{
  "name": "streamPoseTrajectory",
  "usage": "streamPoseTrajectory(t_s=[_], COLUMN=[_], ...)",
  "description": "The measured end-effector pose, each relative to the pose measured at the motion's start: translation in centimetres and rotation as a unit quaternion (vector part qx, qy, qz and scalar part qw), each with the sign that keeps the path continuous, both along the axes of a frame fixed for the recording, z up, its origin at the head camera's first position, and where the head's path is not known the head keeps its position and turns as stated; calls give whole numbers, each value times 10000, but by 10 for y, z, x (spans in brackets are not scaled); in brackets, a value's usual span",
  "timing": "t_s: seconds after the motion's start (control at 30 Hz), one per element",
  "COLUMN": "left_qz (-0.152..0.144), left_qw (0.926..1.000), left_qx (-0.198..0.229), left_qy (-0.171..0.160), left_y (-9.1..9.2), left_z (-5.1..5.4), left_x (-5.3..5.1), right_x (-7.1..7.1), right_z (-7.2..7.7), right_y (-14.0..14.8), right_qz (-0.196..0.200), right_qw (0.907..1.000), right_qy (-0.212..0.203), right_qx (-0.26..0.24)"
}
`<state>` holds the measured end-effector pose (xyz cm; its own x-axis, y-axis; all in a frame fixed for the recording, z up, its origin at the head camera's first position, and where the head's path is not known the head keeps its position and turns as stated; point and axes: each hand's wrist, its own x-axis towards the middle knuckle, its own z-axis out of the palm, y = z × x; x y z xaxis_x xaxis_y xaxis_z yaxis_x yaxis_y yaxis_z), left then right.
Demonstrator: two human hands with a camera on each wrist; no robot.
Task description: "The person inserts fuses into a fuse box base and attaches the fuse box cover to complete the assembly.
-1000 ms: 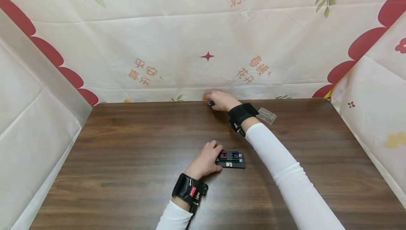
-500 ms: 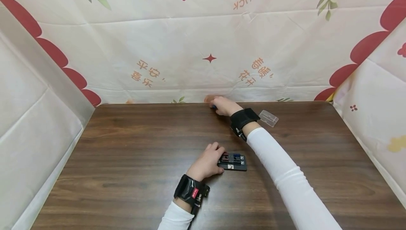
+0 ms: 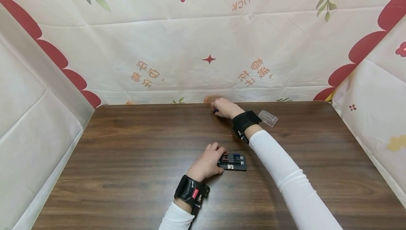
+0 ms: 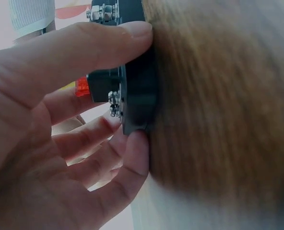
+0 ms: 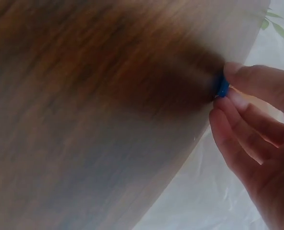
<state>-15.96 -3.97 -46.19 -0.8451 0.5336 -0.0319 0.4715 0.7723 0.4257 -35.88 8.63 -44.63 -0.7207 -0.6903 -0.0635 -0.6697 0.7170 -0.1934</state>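
My left hand (image 3: 206,163) grips the left end of a black fuse block (image 3: 235,163) lying on the table. In the left wrist view, its thumb and little finger are on the edge of the block's base (image 4: 142,91), close to metal screw terminals (image 4: 114,103). A translucent red fuse (image 4: 82,86) juts from the block. At the table's far edge, my right hand (image 3: 226,108) pinches a small blue blade fuse (image 5: 223,87) between thumb and fingertips, low over the wood. The fingers partly hide this fuse.
A clear plastic cover (image 3: 268,118) lies on the brown wooden table (image 3: 142,145), right of my right wrist. White printed cloth (image 3: 184,43) hangs just behind the far edge, with more cloth at both sides.
My right hand, still pinching the blue fuse, has shifted slightly to the right and nearer along the far edge. My left hand keeps its hold on the fuse block.
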Motion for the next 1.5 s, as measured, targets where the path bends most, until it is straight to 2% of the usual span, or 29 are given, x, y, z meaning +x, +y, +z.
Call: streamPoseTrajectory(t_s=[0.23, 0.47, 0.63, 0.97, 1.27, 1.5], left_qz=[-27, -22, -12, 36, 83, 78], left_qw=[10000, 9999, 9999, 9999, 9999, 10000], left_qx=[9, 11, -21, -26, -31, -12], left_qy=[-77, -128, -137, -155, -72, 13], left_y=[0, -1, -1, 1, 0, -1], left_z=[3, 6, 6, 7, 4, 1], left_x=[0, -1, -1, 1, 5, 7], right_x=[2, 3, 6, 21, 34, 46], right_z=[4, 10, 15, 32, 37, 38], right_y=[2, 6, 13, 22, 31, 41], right_qz=[11, 121, 304, 563, 692, 670], right_qw=[9999, 9998, 9993, 9975, 9942, 9946], right_qy=[132, -57, 2, 104, 313, 454], right_qx=[-43, -148, -212, -416, -756, -647])
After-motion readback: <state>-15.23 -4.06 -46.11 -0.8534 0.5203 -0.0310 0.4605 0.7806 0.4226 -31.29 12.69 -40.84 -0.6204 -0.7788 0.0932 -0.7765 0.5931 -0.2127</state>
